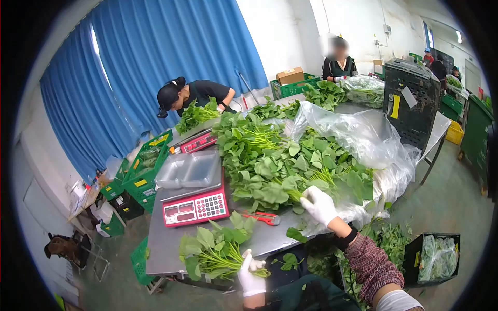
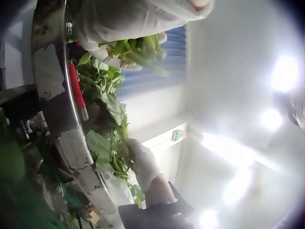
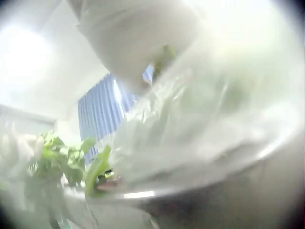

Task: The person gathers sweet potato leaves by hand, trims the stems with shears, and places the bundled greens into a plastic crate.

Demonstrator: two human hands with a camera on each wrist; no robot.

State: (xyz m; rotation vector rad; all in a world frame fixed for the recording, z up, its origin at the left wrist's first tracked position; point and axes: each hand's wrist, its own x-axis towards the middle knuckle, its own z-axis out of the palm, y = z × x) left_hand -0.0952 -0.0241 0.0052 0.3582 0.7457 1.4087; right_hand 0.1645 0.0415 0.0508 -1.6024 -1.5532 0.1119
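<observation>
My gloved left hand (image 1: 251, 276) grips a bunch of leafy greens (image 1: 215, 251) by its stems at the table's front edge, leaves fanned out to the left. In the left wrist view the cut stems (image 2: 138, 50) stick out past the curled fingers of that hand. My gloved right hand (image 1: 320, 206) is at the near side of a big heap of the same greens (image 1: 264, 166), its fingers curled at some stems. A bit of green (image 3: 164, 58) shows by these fingers in the right wrist view, which is blurred.
A red scale (image 1: 196, 208) bears clear plastic trays (image 1: 189, 170). A red cutter (image 1: 265, 218) lies between scale and heap. Clear plastic sheeting (image 1: 358, 135) covers the heap's right side. Two people work across the metal table (image 1: 161, 254). A black crate (image 1: 412, 103) stands at the far right.
</observation>
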